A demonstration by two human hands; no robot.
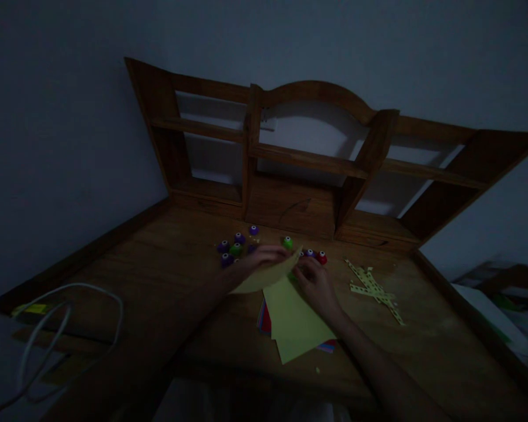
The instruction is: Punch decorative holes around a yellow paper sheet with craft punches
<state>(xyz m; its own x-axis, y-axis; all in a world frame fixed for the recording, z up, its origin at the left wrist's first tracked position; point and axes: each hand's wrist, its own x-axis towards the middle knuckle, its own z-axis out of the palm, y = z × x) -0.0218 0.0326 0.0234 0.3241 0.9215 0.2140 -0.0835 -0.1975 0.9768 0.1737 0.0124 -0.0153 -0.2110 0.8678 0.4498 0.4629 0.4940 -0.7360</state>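
My left hand (267, 256) grips a pale yellow sheet of paper (264, 279), which is raised off the desk and bends upward at its right end. Close against that end, my right hand (313, 280) has its fingers curled together. A green patch shows beside these fingers, but what they hold is mostly hidden. Below both hands lies a stack of paper with a yellow sheet (297, 322) on top; red and blue edges stick out underneath. Around the hands stand several small coloured craft punches, among them a green punch (287, 241), a purple punch (253, 230) and a red punch (322, 257).
Yellow paper strips (374, 287) full of punched holes lie crossed on the right of the wooden desk (158, 252). A wooden shelf unit (294, 205) stands along the back. A white cable (81, 286) loops at the left edge. The room is dim.
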